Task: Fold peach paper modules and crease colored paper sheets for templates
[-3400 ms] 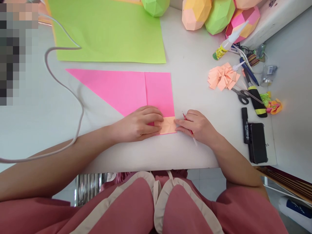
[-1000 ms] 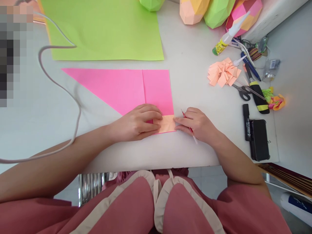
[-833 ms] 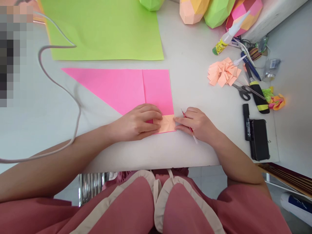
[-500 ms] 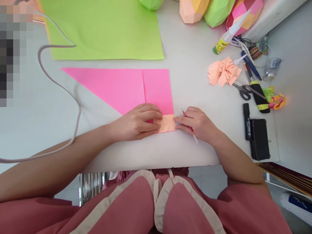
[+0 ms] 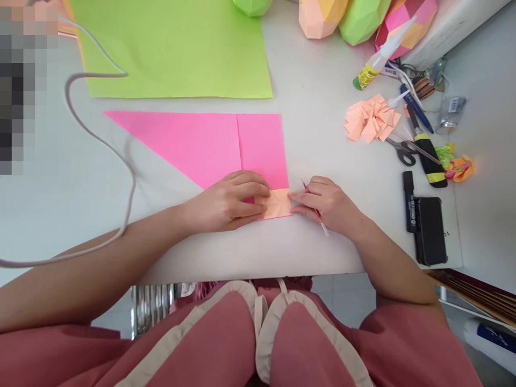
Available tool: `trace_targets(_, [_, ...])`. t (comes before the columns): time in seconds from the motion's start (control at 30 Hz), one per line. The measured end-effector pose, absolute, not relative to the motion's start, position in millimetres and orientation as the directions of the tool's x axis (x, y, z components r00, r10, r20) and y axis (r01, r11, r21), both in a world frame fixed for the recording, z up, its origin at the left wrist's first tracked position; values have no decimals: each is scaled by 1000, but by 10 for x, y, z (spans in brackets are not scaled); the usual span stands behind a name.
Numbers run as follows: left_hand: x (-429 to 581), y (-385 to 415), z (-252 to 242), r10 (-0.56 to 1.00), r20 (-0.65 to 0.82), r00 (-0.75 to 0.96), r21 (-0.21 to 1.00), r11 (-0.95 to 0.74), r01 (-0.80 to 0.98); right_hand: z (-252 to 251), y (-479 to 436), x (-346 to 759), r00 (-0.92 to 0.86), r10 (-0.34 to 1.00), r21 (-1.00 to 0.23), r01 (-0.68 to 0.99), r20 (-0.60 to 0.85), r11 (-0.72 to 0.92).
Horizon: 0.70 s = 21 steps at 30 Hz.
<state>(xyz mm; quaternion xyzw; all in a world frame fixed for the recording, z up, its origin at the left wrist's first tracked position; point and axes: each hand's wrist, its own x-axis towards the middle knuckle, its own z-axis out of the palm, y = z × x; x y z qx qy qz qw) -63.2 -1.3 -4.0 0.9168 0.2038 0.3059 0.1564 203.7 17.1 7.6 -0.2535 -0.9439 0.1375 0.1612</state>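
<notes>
A small peach paper square (image 5: 278, 203) lies on the near right corner of a folded pink sheet (image 5: 209, 145) on the white table (image 5: 306, 134). My left hand (image 5: 228, 201) rests with curled fingers on the pink sheet, its fingertips pressing the peach square's left edge. My right hand (image 5: 328, 204) grips a thin red pen (image 5: 314, 207), and its fingertips touch the square's right edge.
A lime green sheet (image 5: 173, 48) lies beyond the pink one. Paper polyhedra (image 5: 342, 16) stand at the back. At right are a glue bottle (image 5: 377, 62), peach paper scraps (image 5: 368, 121), scissors (image 5: 403, 153), markers (image 5: 427, 158) and a black case (image 5: 431, 231). A grey cable (image 5: 121, 156) loops at left.
Both hands stay where they were on the peach square. Only the camera has shifted slightly.
</notes>
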Motion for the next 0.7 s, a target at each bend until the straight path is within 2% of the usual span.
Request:
trace_targets(0.43, [-642,-18,-67,467,496,732,411,-869,275,77,140,2013,-804,530,-303,452,270,839])
trace_targets(0.7, [-631,-10,-39,465,495,734,403,-872,280,69,141,2018,-800,545,-336,456,251,824])
